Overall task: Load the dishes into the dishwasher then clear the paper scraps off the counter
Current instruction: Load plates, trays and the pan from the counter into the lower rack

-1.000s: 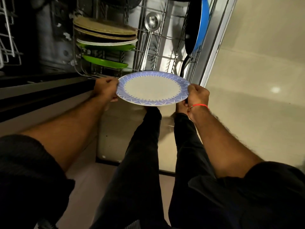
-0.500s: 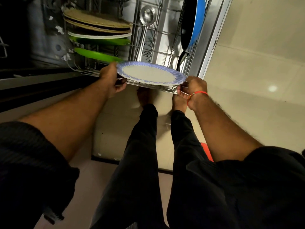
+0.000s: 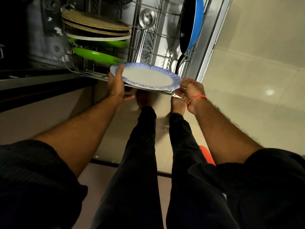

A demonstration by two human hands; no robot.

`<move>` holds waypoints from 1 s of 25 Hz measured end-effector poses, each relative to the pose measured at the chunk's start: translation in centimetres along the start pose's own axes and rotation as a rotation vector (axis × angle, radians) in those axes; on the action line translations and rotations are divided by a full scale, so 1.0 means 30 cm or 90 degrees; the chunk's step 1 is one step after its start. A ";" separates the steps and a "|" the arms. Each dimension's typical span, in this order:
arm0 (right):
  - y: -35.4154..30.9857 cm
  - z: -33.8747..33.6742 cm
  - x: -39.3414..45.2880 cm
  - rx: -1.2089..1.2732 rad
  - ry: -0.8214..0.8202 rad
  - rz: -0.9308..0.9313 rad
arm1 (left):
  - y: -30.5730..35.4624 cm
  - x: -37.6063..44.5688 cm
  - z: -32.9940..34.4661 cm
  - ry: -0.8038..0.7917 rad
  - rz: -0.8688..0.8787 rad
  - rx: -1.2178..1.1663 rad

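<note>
Both gripping the blue-rimmed plate (image 3: 146,76): left hand (image 3: 116,85) at left edge, right hand (image 3: 191,90) at right, seemingly touching the rack (image 3: 165,92), near green plates (image 3: 97,55).

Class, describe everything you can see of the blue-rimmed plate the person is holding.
The plate is round, with a plain off-white centre and a blue patterned rim. What it is made of is unclear. It looks whole and clean, held nearly flat and face up above the rack's front edge. The left hand grips its left rim, thumb on top; the right hand pinches its right rim.
</note>
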State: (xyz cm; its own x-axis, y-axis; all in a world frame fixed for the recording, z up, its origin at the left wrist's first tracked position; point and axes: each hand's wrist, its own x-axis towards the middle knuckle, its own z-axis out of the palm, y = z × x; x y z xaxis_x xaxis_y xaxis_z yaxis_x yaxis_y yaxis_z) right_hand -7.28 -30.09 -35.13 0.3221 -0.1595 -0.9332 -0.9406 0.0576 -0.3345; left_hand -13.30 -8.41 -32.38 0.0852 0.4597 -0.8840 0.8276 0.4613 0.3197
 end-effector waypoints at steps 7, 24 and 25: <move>0.018 0.037 0.021 -0.019 0.003 -0.024 | 0.023 0.027 0.026 0.031 -0.082 -0.004; 0.033 -0.086 0.078 -0.175 0.027 -0.179 | -0.235 -0.062 0.028 0.051 -0.063 0.021; 0.021 -0.101 0.083 -0.192 0.025 -0.184 | -0.250 -0.073 0.037 0.047 -0.034 0.045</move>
State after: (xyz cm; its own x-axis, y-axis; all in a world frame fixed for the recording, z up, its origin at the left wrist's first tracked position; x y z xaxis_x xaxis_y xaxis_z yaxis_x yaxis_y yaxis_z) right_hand -7.41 -33.44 -37.27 0.5789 -0.1645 -0.7987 -0.8031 -0.2848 -0.5234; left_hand -19.06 -13.72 -33.23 0.0009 0.4925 -0.8703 0.8668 0.4336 0.2463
